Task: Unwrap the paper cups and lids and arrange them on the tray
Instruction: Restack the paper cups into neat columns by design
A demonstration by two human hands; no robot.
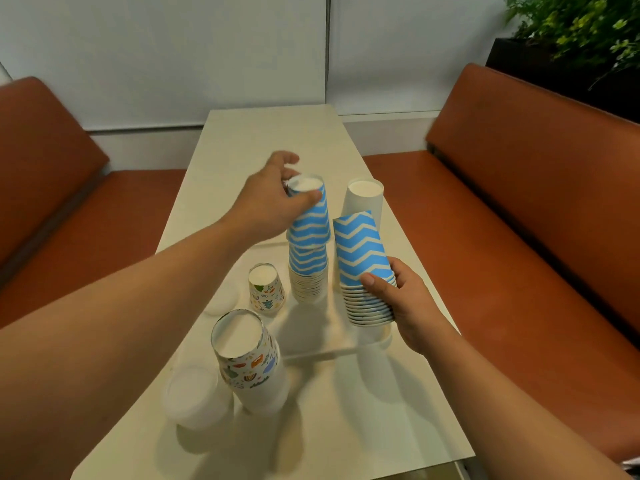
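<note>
Left hand (pixel 273 199) pinches top blue cup (pixel 309 216) on the tray stack (pixel 308 271); right hand (pixel 401 299) grips a second blue stack (pixel 365 268) just right of it. Arranging step; next, probably set it down upright.

Pale, smooth wall panels (pixel 207 53) behind, split by a thin vertical seam and ending in a low white ledge (pixel 388 117). Two rust-brown padded booth seats, the left seat (pixel 45 174) and the right seat (pixel 519 202), flanking a long cream worktop (pixel 270 133) running away toward the wall. Upper right corner: leafy green plant (pixel 575 26) in a dark planter (pixel 512 60) just behind the right backrest; soft, even indoor light with faint shadows on the worktop.
</note>
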